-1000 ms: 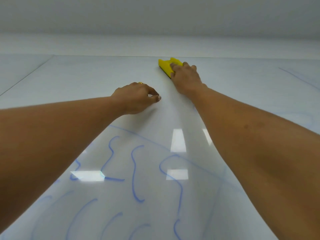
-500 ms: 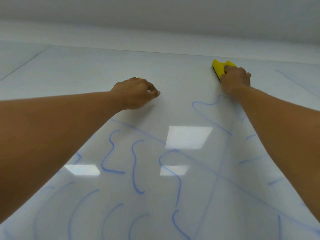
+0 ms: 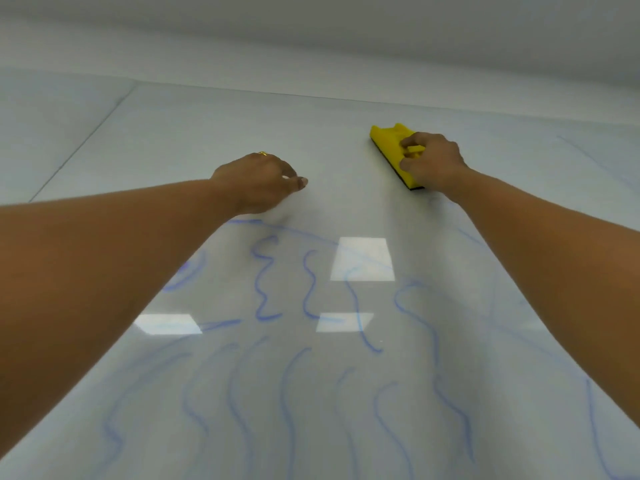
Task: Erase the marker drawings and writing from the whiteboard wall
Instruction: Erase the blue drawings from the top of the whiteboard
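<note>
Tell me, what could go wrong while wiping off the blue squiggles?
1. The left hand seems to lean on the board right above a blue line; sliding down could smear ink onto skin.
2. The right hand holds the eraser high up, while most squiggles sit lower, so some may get missed.

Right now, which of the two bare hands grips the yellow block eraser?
The right hand grips the yellow block eraser against the glossy whiteboard wall. The left hand, wearing a gold ring, holds nothing.
</note>
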### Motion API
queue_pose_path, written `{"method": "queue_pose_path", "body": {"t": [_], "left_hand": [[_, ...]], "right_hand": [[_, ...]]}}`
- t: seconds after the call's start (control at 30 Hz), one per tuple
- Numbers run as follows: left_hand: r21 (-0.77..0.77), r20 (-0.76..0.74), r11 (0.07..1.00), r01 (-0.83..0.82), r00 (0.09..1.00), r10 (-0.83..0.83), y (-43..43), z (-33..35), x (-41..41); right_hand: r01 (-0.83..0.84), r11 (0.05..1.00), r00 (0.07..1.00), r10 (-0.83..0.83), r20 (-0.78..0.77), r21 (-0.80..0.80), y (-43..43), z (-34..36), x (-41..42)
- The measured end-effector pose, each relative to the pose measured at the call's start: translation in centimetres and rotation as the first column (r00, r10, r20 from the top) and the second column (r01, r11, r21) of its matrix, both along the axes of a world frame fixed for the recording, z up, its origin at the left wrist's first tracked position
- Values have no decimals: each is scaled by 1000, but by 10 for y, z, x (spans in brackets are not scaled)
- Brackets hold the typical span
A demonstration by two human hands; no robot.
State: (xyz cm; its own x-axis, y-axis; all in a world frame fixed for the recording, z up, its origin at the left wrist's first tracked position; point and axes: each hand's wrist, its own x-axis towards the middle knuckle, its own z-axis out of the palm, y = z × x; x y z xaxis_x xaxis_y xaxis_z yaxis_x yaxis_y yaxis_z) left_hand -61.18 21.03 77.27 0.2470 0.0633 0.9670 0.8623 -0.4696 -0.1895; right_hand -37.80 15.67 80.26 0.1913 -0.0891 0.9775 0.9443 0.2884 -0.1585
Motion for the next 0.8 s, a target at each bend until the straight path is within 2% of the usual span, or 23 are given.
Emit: {"method": "queue_pose_path", "body": {"t": [0.13,0.37,0.5,0.8], "left_hand": [[20,82,1000,-23,996,21,13,-13,-56],[-38,227,998,-47,972,54,29,-49,-141],[-17,259,1000,-1,966,6,43,-73,-167],[145,337,984,109,929,-152,76,-137,-175]], "right_hand": [[40,999,991,-41,130,9,11,-8,-63],[49,999,947,-42,318,-14,30,-27,-159],[71,997,918,-52,394,-35,43,-44,-195],[79,991,849,-10,529,-109,58,-83,-233]]}}
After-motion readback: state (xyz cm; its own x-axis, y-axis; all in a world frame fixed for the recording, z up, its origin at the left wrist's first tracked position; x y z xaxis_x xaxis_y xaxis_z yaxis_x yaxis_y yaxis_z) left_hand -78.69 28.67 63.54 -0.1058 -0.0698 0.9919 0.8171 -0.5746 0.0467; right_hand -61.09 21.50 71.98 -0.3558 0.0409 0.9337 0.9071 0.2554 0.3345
